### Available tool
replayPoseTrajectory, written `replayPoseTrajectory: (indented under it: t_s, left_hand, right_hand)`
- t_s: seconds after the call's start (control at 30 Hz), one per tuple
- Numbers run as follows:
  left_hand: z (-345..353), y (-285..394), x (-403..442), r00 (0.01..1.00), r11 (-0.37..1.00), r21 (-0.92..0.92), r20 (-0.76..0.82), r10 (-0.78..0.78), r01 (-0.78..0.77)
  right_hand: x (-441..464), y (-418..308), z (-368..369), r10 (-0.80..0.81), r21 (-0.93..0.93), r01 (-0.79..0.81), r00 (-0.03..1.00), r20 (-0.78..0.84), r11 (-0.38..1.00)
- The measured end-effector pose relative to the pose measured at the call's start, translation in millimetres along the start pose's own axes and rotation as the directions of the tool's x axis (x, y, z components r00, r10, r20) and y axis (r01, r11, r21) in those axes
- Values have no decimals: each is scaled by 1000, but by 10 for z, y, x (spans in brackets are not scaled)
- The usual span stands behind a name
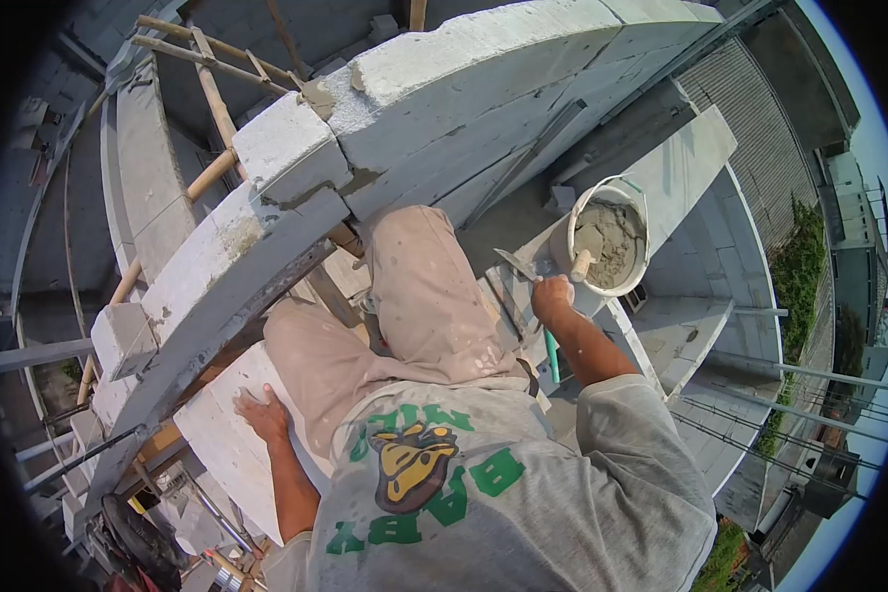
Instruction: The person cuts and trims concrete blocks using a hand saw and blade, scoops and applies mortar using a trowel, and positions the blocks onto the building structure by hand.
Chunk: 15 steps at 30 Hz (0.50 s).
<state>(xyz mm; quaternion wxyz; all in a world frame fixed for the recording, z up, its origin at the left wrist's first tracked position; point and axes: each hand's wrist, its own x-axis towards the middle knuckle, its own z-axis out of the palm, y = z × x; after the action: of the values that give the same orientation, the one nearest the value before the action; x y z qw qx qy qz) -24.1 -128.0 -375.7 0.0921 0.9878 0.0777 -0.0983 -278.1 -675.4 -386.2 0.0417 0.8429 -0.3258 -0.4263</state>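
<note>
My left hand (262, 414) lies flat with its fingers spread on a white block (229, 444) beside my leg. On the other side, my right hand (553, 299) is closed around something at the bucket's near edge; a flat metal trowel blade (513, 264) sticks out by its fingers. The white bucket (566, 247) holds wet grey mortar (617, 242), and a light-coloured handle (582, 264) leans out of it. Below my right hand is a green-handled tool (552, 355).
A white block wall (464, 59) curves across the front, with mortar (318, 99) at a joint. Bamboo poles (217, 104) stand beyond it. A concrete ledge (696, 153) runs behind the bucket. Thin steel bars (799, 434) extend at the right, above a long drop.
</note>
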Motion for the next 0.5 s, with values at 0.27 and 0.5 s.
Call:
replayPoseTrajectory:
  t_s: [0.27,0.5]
  left_hand:
    - [7,80,15,997,997,-9,-4,-72,72]
    - [-12,105,3,997,997,30,-20,-75,75]
  right_hand:
    - [-339,420,-124,-9,169,10,1000,-8,986]
    - [-915,262,385,71,608,-1,993,-91,794]
